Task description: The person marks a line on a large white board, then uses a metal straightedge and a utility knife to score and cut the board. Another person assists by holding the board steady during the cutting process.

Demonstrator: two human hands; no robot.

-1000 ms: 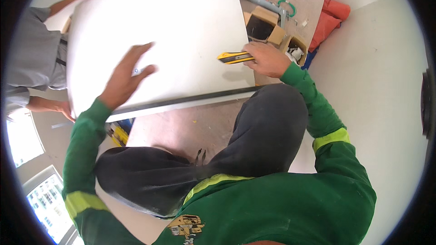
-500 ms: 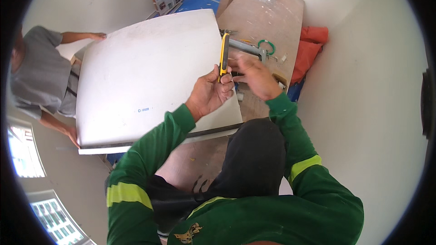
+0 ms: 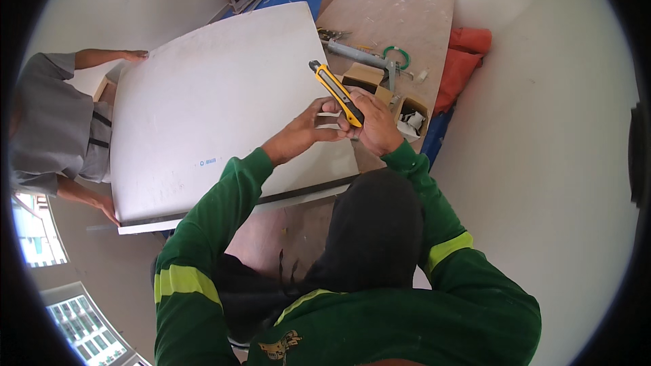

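Observation:
My right hand [image 3: 378, 120] grips the lower end of a yellow and black utility knife [image 3: 337, 93], its black tip pointing up and left. No blade can be made out at that tip. Beside the handle is my left hand [image 3: 303, 130], thumb and fingers apart, fingertips close to the knife's lower end; whether they touch it is unclear. Beneath both hands lies a large white panel [image 3: 217, 95] with a small blue mark. A dark straight strip [image 3: 308, 193] runs along the panel's near edge.
At the left, a person in grey [image 3: 57, 122] has both hands on the panel's edge. A wooden board [image 3: 413, 7] carries a caulking gun [image 3: 359, 53], a green ring [image 3: 397, 57] and open cardboard boxes [image 3: 413, 105]. Orange fabric [image 3: 461, 71] lies by the right wall.
The knife has passed from my left hand to my right and now tilts left instead of standing upright. My left fingers have opened. The view has shifted slightly.

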